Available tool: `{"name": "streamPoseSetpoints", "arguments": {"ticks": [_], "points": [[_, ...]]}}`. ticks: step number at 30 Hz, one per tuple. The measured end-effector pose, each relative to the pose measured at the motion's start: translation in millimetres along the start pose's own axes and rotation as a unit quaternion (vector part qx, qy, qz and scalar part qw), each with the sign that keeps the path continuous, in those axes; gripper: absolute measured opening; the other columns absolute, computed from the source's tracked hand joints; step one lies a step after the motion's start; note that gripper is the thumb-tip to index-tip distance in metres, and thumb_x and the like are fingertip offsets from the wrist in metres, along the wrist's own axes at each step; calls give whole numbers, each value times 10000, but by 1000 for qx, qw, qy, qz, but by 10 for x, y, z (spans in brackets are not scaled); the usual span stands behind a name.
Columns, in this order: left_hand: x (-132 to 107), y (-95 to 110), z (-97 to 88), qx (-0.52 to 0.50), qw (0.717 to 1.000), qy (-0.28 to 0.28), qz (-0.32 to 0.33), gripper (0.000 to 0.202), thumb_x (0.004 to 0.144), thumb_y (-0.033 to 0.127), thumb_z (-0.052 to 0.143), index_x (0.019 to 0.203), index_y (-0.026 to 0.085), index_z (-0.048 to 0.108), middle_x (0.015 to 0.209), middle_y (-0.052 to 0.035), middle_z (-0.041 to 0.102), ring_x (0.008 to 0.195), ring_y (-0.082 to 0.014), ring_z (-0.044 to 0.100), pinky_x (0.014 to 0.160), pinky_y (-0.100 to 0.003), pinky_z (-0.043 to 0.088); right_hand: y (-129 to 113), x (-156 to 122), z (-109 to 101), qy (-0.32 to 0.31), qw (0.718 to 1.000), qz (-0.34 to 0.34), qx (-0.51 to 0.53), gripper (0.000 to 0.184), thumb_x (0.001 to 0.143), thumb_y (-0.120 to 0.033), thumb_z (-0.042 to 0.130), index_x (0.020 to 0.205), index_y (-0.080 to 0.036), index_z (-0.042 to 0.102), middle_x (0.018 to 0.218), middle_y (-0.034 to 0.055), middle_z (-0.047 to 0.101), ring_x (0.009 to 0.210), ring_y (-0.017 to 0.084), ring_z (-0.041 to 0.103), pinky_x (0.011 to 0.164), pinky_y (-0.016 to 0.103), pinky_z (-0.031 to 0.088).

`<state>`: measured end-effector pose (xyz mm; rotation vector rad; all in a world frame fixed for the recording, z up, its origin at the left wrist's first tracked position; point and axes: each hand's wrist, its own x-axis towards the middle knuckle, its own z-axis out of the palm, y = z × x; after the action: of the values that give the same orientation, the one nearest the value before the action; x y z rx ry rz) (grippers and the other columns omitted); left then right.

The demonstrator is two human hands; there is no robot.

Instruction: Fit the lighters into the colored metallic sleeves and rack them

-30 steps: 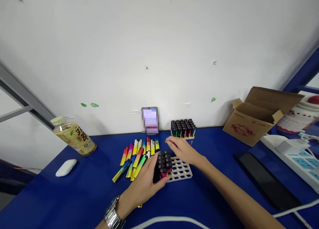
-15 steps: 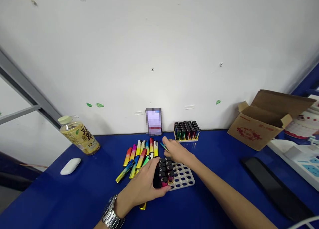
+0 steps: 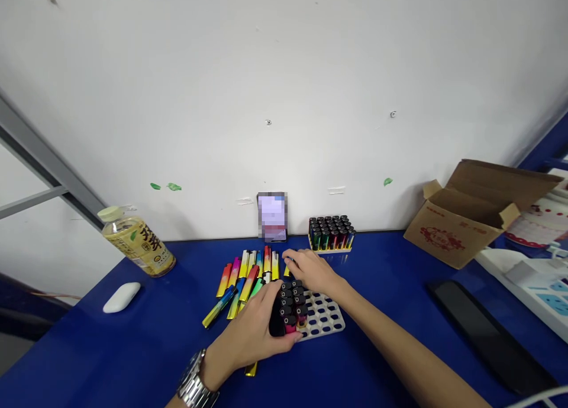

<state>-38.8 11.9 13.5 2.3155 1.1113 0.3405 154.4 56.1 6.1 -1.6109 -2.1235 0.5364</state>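
A white tray with round holes (image 3: 326, 318) lies on the blue table, its left part filled with black-capped lighters (image 3: 291, 304). My left hand (image 3: 251, 331), with a metal watch on the wrist, is wrapped round the tray's left end. Several colourful lighters (image 3: 246, 281) lie loose in a pile just behind the tray. My right hand (image 3: 310, 269) reaches over the tray to the pile's right edge, fingers curled on a lighter there. A second tray full of lighters (image 3: 331, 233) stands by the wall.
A tea bottle (image 3: 137, 241) and a white mouse-like object (image 3: 120, 297) sit at the left. An open cardboard box (image 3: 474, 210) stands at the right, with a black flat object (image 3: 481, 331) and a white power strip (image 3: 532, 284) nearer. A small card (image 3: 272, 216) leans on the wall.
My right hand moved from above the tray back left to the loose lighters and closed on one. My left hand stays on the tray. The view shifted slightly.
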Motion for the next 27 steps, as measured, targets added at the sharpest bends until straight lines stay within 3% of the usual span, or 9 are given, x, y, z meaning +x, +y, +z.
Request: {"name": "streamPoseSetpoints", "arguments": {"ticks": [3, 6, 9, 11, 15, 18, 22, 24, 27], "points": [[-2, 0, 1, 1, 1000, 1, 1, 668, 733, 397, 672, 1317, 210, 405, 1295, -136, 539, 1170, -308, 535, 969, -455, 468, -58, 50, 3, -31, 998, 17, -46, 209, 951, -305, 387, 887, -220, 568, 700, 45, 553, 710, 202, 517, 549, 253, 284], [-8, -15, 17, -6, 1000, 10, 7, 676, 733, 389, 676, 1326, 213, 404, 1279, -126, 549, 1144, -297, 550, 957, -443, 475, -65, 56, 9, -35, 998, 21, -50, 73, 876, -220, 497, 804, -216, 498, 639, 8, 481, 634, 172, 457, 531, 247, 252], [-15, -47, 41, -12, 1000, 21, 16, 692, 729, 406, 682, 1334, 221, 401, 1289, -120, 545, 1153, -298, 544, 965, -444, 470, -5, 26, 23, -23, 999, 9, -28, 118, 828, -134, 487, 902, -216, 445, 634, -34, 427, 580, 143, 412, 520, 239, 256], [-20, -70, 57, -9, 1000, 23, 15, 698, 731, 422, 681, 1339, 228, 399, 1307, -120, 535, 1169, -303, 536, 972, -447, 466, 57, 3, 46, 25, 998, 1, 66, 212, 840, -157, 448, 1036, -204, 383, 640, -60, 406, 546, 133, 406, 522, 236, 291], [-24, -96, 75, -4, 1000, 14, -2, 748, 732, 454, 675, 1370, 218, 363, 1355, -139, 502, 1202, -320, 515, 983, -461, 460, 158, -25, 99, 117, 943, 12, 312, 372, 793, -241, 484, 1137, -180, 358, 685, -53, 467, 559, 130, 463, 550, 255, 384], [-17, -85, 72, -5, 1000, 19, 2, 745, 731, 458, 674, 1367, 224, 366, 1351, -137, 506, 1204, -320, 515, 988, -465, 457, 182, -32, 110, 152, 907, 31, 393, 190, 735, -230, 460, 919, -185, 477, 660, -32, 497, 575, 130, 478, 546, 254, 400], [-8, -63, 59, -8, 1000, 20, 7, 717, 731, 443, 678, 1350, 222, 391, 1313, -133, 530, 1174, -306, 539, 975, -447, 471, 177, -45, 91, 176, 842, 29, 509, 74, 729, -231, 414, 801, -224, 397, 558, -75, 491, 489, 110, 500, 532, 242, 440], [-9, -69, 62, -11, 1000, 23, 8, 721, 730, 442, 680, 1352, 222, 391, 1315, -136, 529, 1174, -306, 540, 972, -447, 473, 180, -57, 85, 164, 816, 39, 552, 89, 745, -271, 446, 800, -236, 386, 494, -112, 435, 372, 83, 403, 416, 203, 384], [-11, -89, 72, -13, 999, 29, 12, 716, 735, 442, 677, 1354, 222, 391, 1314, -136, 535, 1179, -305, 538, 979, -451, 466, 195, -79, 93, 137, 811, 58, 565, 224, 760, -370, 520, 656, -227, 382, 414, -129, 281, 311, 47, 200, 303, 168, 197]]}}
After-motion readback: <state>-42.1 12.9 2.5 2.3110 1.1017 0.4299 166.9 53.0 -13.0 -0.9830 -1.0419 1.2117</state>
